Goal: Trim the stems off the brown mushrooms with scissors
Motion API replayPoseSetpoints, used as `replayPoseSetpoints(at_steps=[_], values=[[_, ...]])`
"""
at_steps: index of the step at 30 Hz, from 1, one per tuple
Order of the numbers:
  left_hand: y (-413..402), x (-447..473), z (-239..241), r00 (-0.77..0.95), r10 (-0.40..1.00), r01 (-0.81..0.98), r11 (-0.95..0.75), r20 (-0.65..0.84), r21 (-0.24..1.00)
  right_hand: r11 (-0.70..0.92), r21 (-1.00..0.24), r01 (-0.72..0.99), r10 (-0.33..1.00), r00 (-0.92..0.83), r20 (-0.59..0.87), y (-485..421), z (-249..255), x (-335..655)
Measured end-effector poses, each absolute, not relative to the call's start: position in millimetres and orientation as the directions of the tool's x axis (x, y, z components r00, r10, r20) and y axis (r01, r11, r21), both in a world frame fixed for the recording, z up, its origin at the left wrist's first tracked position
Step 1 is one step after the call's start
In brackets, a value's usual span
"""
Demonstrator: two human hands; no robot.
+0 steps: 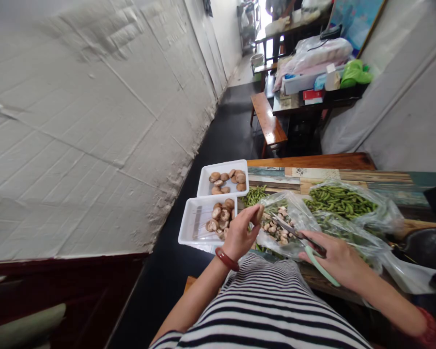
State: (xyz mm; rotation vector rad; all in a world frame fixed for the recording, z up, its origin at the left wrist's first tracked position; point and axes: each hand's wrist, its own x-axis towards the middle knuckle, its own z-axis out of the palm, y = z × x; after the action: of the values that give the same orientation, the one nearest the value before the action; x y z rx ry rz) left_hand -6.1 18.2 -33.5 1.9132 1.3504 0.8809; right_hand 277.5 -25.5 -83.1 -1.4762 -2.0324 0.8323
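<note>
My left hand (242, 231) is closed, its thumb and fingers pinching a brownish mushroom (259, 213) that they largely cover. In my right hand (339, 257) is a pair of scissors (314, 254) with pale green handles; the blades point left toward the mushroom, slightly apart from it. Beneath the blades lies a clear plastic bag (301, 211) with cut mushroom stems (281, 232) and green scraps in it. Left of my left hand, whole brown mushrooms (223, 215) sit in a near white tray (192, 223). More brown mushrooms (236, 177) are in a second white tray (203, 182) behind it.
Green pods (343, 201) are heaped in plastic at the right, with a smaller pile of pods (255, 195) beside the trays. Behind the patterned table (272, 178) stands a wooden bench (268, 118). Another table holds a white bin (301, 83). A white wall (94, 131) runs along the left.
</note>
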Motion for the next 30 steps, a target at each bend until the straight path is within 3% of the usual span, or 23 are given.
replayPoseSetpoints(at_steps=[3,6,10,13,16,24,30], values=[[17.2,-3.5,-38.2,0.297,0.935,0.567,-0.335,0.192,0.753,0.217,-0.704,0.677,0.962,-0.272,0.035,-32.0,-91.9,263.6],[18.0,-1.8,-38.4,0.26,0.958,0.506,-0.242,0.121,0.828,0.251,-0.661,0.707,0.959,-0.274,0.072,-35.9,-96.5,259.3],[20.4,-3.8,-35.6,0.167,0.984,0.148,0.039,-0.064,0.988,0.222,-0.64,0.736,0.973,-0.209,0.096,-41.5,-98.4,267.1],[19.8,-5.0,-33.4,0.133,0.972,-0.092,0.208,-0.195,0.974,0.202,-0.665,0.719,0.979,-0.152,0.133,-45.7,-97.2,271.4],[17.0,-2.9,-31.0,0.156,0.958,-0.221,0.269,-0.239,0.937,0.24,-0.685,0.688,0.971,-0.155,0.184,-48.4,-92.6,269.1],[10.9,1.1,-23.4,0.17,0.947,-0.345,0.317,-0.273,0.884,0.394,-0.559,0.729,0.911,-0.232,0.34,-47.4,-76.1,254.6],[8.7,-2.0,-26.6,0.135,0.96,-0.28,0.274,-0.245,0.92,0.461,-0.392,0.796,0.873,-0.326,0.363,-42.0,-76.8,256.2]])
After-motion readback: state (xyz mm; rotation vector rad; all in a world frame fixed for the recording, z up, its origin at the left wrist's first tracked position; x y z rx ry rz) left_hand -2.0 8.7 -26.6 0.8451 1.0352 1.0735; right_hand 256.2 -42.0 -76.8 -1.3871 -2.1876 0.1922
